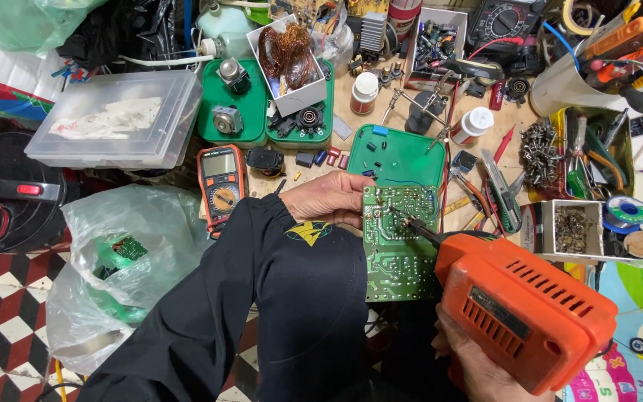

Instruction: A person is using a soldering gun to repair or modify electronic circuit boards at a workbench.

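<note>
Head view, nearest first: the right hand point(478, 365) is wrapped around the grip of an orange soldering gun point(526, 313) at the near right edge of the bench, fingers closed on the handle. Its dark tip point(408, 221) reaches forward and left and meets the solder side of a green circuit board point(396, 246), close to the board's upper middle. The left hand point(329, 199), coming out of a black sleeve point(277, 298), is closed on the board's left edge and steadies it there, thumb and fingers pinching the upper left corner. The board lies copper side up, just short of a green tray point(400, 156) that holds a few small loose components.

By the look of it, the step in hand is heating a joint on the board. What follows calls for a still tip on one pad and a firm hold on the board so it does not slide.

Left of the board an orange multimeter point(222, 182) lies face up near the bench's left edge, with a clear plastic bag point(124, 260) below it. Farther back sit a clear lidded box point(117, 119), a second green tray point(266, 104) with parts, and a white box of copper wire point(286, 63). Along the right edge are a pile of screws point(539, 152), pliers and a solder reel point(629, 211).
</note>
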